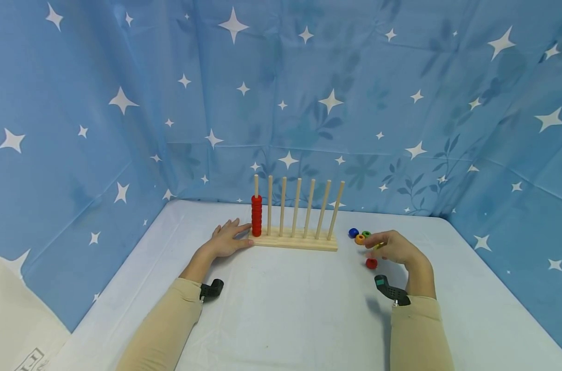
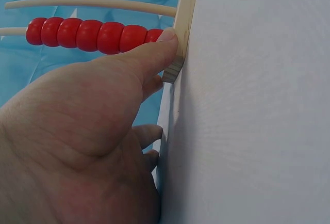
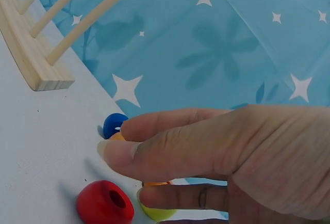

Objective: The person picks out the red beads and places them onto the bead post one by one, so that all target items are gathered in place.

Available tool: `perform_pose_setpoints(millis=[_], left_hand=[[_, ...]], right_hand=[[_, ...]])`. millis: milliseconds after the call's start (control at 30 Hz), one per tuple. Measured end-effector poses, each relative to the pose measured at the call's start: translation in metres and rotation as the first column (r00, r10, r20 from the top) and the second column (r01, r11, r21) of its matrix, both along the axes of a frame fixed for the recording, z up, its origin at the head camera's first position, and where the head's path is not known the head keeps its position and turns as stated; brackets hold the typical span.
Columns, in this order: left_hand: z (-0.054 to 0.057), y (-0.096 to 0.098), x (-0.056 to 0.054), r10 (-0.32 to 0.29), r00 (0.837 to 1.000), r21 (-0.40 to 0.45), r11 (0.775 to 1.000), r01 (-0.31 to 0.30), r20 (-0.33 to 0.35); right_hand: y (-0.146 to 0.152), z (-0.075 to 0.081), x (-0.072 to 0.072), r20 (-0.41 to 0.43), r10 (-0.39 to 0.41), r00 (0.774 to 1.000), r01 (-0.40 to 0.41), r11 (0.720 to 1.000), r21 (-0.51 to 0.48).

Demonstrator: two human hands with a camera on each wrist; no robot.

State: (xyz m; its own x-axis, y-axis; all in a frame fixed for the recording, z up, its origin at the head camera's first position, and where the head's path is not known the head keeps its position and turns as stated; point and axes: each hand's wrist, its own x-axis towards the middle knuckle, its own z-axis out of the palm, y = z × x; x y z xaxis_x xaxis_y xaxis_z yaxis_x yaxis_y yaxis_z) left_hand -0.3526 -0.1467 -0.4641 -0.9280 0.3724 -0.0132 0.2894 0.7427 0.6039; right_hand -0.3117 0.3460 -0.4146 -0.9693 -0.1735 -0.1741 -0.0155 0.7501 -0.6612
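A wooden peg rack (image 1: 292, 241) stands on the white table, several upright pegs along its base. Red beads (image 1: 256, 216) are stacked on its leftmost peg. My left hand (image 1: 227, 241) holds the left end of the base, thumb in front and index finger behind; the thumb lies by the lowest bead in the left wrist view. To the right of the rack, my right hand (image 1: 394, 248) hovers over loose beads with its fingers extended. A red bead (image 3: 103, 203) lies below the thumb. A yellow-green bead (image 3: 157, 212) is partly hidden behind the fingers.
Beyond my right fingertips lie a blue bead (image 1: 353, 233), an orange bead (image 1: 360, 239) and a green bead (image 1: 366, 234). A blue curtain (image 1: 281, 123) with white stars hangs behind the table and along its sides.
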Motion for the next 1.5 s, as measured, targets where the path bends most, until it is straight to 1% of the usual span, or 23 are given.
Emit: perform_pose_setpoints(millis=[133,233,433,600,867,1167,1300,1433,1500], left_hand=[[-0.0012,-0.0006,-0.0011,0.003,1.0,-0.001,1.0,-0.003,-0.005],[-0.0021,-0.0009,-0.0021,0.005,1.0,-0.002,1.0,-0.005,-0.011],[-0.0022,-0.0008,-0.002,0.003,1.0,0.0,1.0,-0.003,-0.012],[-0.0009,-0.0011,-0.0007,0.002,1.0,0.003,1.0,-0.002,-0.012],[-0.0014,-0.0007,-0.0003,0.002,1.0,0.003,1.0,-0.002,-0.015],[-0.0005,-0.0004,0.0003,0.0,1.0,0.003,1.0,0.0,-0.019],[0.0001,-0.0002,0.0008,0.001,1.0,0.002,1.0,0.0,-0.016],[-0.001,-0.0005,-0.0002,0.003,1.0,0.002,1.0,-0.003,-0.014],[-0.0016,-0.0005,-0.0007,0.004,1.0,0.002,1.0,-0.004,-0.012]], right_hand=[[0.0009,0.001,0.0008,0.017,0.029,0.999,-0.029,1.0,0.002],[0.0011,0.0007,0.0008,0.033,0.028,0.999,-0.028,1.0,-0.004],[0.0006,-0.0012,0.0021,0.044,0.025,0.999,-0.026,0.999,0.021],[0.0009,-0.0037,0.0019,0.054,0.036,0.998,-0.038,0.999,0.033],[-0.001,-0.0043,-0.0002,0.083,0.063,0.995,-0.066,0.998,0.023],[-0.0025,-0.0037,0.0007,0.122,0.067,0.99,-0.072,0.997,0.04],[-0.0028,-0.0032,0.0014,0.115,0.072,0.991,-0.08,0.995,0.061],[-0.0029,-0.0013,0.0015,0.082,0.085,0.993,-0.091,0.993,0.075],[-0.0033,-0.0008,0.0011,0.069,0.079,0.995,-0.084,0.994,0.071]])
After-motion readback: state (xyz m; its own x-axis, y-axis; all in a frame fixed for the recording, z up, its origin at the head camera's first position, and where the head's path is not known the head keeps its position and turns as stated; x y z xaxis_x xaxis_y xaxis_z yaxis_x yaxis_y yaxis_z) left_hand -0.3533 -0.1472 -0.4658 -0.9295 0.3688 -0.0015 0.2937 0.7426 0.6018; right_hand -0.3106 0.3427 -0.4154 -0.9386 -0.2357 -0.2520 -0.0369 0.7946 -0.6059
